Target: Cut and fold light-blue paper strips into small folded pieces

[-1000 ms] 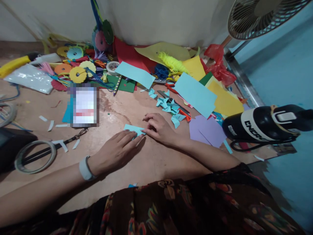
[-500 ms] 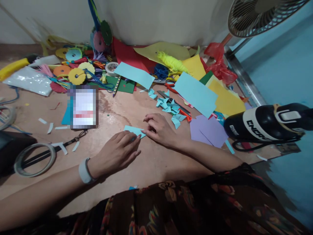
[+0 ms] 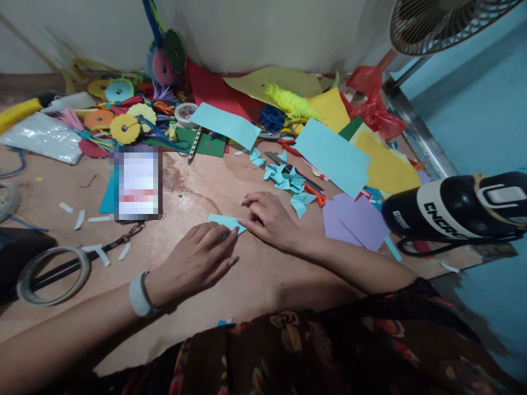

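Observation:
A small folded piece of light-blue paper [image 3: 220,219] lies flat on the table between my two hands. My left hand [image 3: 197,254] rests over its lower edge, with fingers stretched out and fingertips on the paper; part of the piece is hidden beneath them. At the right end my right hand [image 3: 269,219] is curled, a digit tip holding the paper's corner down. Beyond my right hand sits a pile of small folded light-blue paper pieces [image 3: 284,176], partly over orange-handled scissors [image 3: 315,192].
Purple paper sheets [image 3: 354,222] and a black bottle [image 3: 442,211] are on the right. Light-blue sheets [image 3: 333,156], yellow yarn [image 3: 290,101] and foam discs [image 3: 125,129] line the back. Left are a blurred phone [image 3: 139,186], a tape roll [image 3: 53,276] and paper scraps.
The camera view has shifted slightly. Both hands stay on the folded paper in nearly the same pose, with only a slight change at the left fingers.

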